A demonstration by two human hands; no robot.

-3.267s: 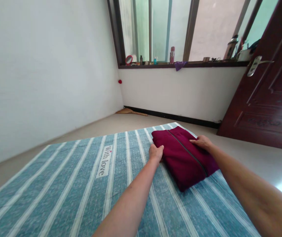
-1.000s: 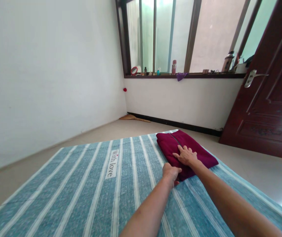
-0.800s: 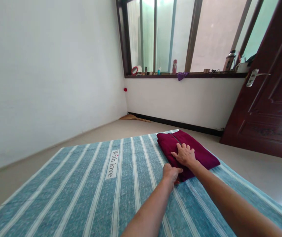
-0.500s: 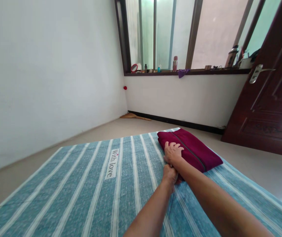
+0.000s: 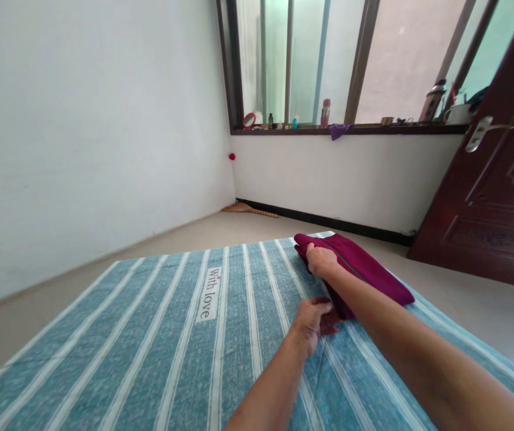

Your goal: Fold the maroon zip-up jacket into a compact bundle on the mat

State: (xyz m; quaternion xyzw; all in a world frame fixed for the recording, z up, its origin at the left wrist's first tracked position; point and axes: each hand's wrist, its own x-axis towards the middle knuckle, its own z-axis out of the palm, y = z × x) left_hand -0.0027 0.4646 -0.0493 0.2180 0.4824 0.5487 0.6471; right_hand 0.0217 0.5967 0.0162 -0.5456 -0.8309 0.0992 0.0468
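A folded maroon garment (image 5: 374, 267) with a dark zipper-like line along it lies on the striped blue bedspread (image 5: 149, 335), close to its far right edge. My right hand (image 5: 322, 261) is closed on the garment's left edge near the far corner, lifting that edge slightly. Just below, my left hand (image 5: 311, 318) rests on the bedspread at the garment's near left corner. Its thumb and fingers are apart, with the fingertips against the garment's edge. Part of the left hand's fingers is in shadow.
A label reading "With love" (image 5: 209, 294) shows on the bedspread. A broom (image 5: 248, 209) lies on the floor by the far wall. On the windowsill (image 5: 275, 131) stand a red-rimmed mirror (image 5: 248, 120), bottles and a purple cloth (image 5: 339, 131). A dark red door (image 5: 486, 197) is at right.
My right hand has gone from lying flat with spread fingers to gripping the garment's edge. My left hand has come apart from the right wrist, its fingers opening. The view has shifted slightly.
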